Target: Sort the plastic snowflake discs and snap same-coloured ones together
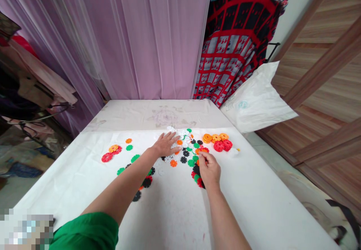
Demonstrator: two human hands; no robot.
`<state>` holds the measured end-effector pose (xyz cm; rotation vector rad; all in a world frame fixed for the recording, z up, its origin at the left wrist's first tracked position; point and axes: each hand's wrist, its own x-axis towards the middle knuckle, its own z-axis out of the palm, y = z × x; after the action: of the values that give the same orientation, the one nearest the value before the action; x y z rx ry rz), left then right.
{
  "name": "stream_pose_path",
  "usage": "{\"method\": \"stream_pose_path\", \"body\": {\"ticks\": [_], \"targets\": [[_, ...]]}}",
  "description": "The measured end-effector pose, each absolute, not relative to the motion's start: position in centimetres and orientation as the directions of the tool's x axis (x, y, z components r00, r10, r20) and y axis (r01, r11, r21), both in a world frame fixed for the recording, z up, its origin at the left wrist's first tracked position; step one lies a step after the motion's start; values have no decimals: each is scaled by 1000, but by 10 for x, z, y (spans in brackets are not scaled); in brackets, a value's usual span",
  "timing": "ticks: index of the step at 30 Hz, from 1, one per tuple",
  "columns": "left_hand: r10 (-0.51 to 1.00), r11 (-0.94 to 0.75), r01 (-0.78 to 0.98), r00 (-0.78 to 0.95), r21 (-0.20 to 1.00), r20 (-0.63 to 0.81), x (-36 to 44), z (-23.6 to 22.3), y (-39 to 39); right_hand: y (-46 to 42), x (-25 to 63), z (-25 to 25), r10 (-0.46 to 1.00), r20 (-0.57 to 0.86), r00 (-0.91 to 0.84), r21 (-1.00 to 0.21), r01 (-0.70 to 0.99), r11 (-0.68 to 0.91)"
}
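My left hand [166, 144] lies palm down with its fingers spread over a loose heap of white notched plastic discs [185, 141]. Green, black and orange discs are mixed in around it, among them an orange disc [173, 163] just below the fingers. My right hand [210, 170] is closed in a pinch at the right side of the heap, close to an orange-red disc [203, 150]. Whatever is between its fingertips is too small to make out. Beside this hand lie a green disc [191, 163] and several black and red ones, partly covered by it.
Orange discs [207, 138] and red discs [219, 146] are grouped on the right of the white-covered table [248, 189]. Another red disc [106, 157] lies with others at the left. A white bag [254, 99] hangs by the right edge; a lilac curtain [158, 39] stands behind.
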<state>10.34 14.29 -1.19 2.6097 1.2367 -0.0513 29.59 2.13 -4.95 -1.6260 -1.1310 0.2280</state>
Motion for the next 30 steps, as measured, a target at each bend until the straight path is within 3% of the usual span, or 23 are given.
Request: {"method": "stream_pose_path", "body": {"ticks": [5,9,13,17,20,30], "targets": [[710,-652,717,691,245,-132,111,-12,134,22,293,-46,750,484,451,-763,637,110],[802,-562,794,592,230,-84,109,-7,153,53,288,-26,819,518,246,-618,770,160],[891,-419,887,443,195,-100,109,-6,181,106,284,-3,939,343,37,-415,902,116],[885,-418,890,445,185,-141,112,-12,192,137,275,-1,993,114,-43,-263,962,72],[862,-465,868,489,177,-136,110,-17,190,138,269,-8,997,51,-63,-238,968,73],[737,-589,766,640,259,-217,111,-8,151,102,280,-14,982,47,-184,-257,948,190]]}}
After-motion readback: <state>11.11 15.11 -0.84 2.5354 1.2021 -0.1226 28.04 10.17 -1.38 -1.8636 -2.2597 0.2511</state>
